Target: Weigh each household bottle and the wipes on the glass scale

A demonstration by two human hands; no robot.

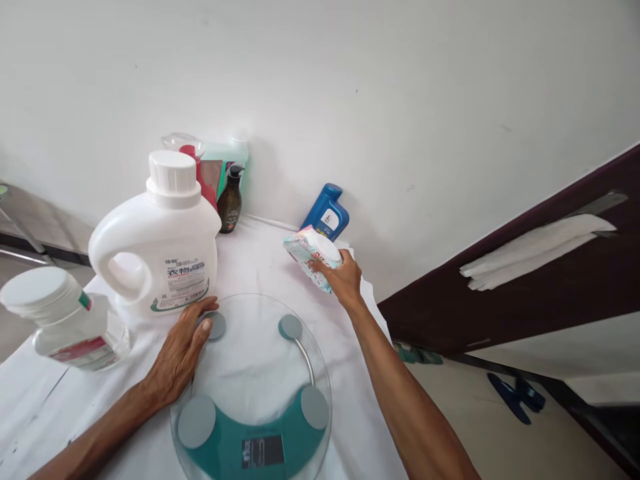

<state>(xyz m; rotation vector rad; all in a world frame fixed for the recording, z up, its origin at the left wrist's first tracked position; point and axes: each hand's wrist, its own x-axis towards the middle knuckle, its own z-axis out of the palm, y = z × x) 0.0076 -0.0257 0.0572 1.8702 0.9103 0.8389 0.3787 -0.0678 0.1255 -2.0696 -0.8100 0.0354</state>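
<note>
My left hand [179, 353] lies flat on the left rim of a round glass scale [255, 360] with teal base and grey pads, fingers stretched out. Further back, my right hand [340, 277] grips a soft pack of wet wipes [313, 253] with a white lid, held tilted just above the white tablecloth [260, 260]. Right behind the pack a blue bottle [326, 212] leans against the wall.
A big white detergent jug [160, 247] stands left of the scale. A clear bottle with a white cap [60, 317] sits at the far left. A dark pump bottle [230, 200] and other containers stand by the wall. A dark door [500, 280] and blue slippers [515, 397] are on the right.
</note>
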